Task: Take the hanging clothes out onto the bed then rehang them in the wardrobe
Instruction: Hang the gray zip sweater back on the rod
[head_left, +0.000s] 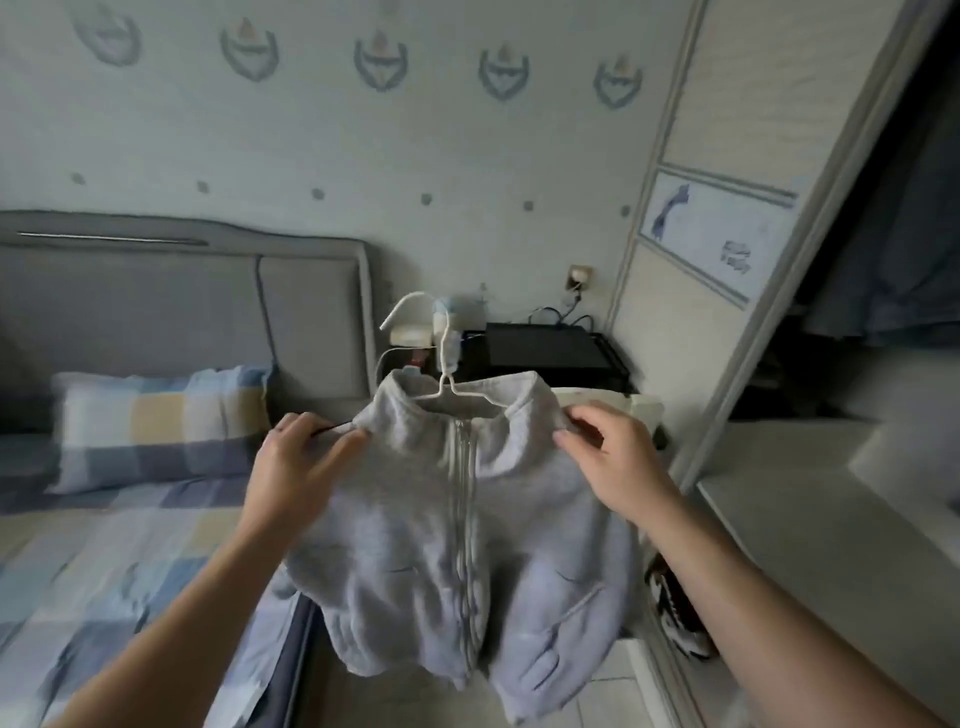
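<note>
Jacket (415, 519): grey fleece, zipped shut, on white wire hanger (447, 364); held up in the air at the bed's edge, between bed and wardrobe; sleeves drooping at both sides, hem hanging free.

Left hand (301, 467): pinching the jacket at its shoulder beside the collar, thumb against fingertips; perhaps also on a thin dark strand (332, 428) there, too blurred to tell.

Right hand (613, 462): pinching the opposite shoulder, fingers curled onto the fabric.

Hanger hook: upright, free, curving left.

Bed (104, 571): left; checked blue, grey and yellow sheet.

Pillow (156, 421): same check, against grey headboard (156, 312).

Black box (545, 348): behind the jacket.

Wardrobe (727, 260): right; dark clothes (893, 249) hanging inside.
</note>
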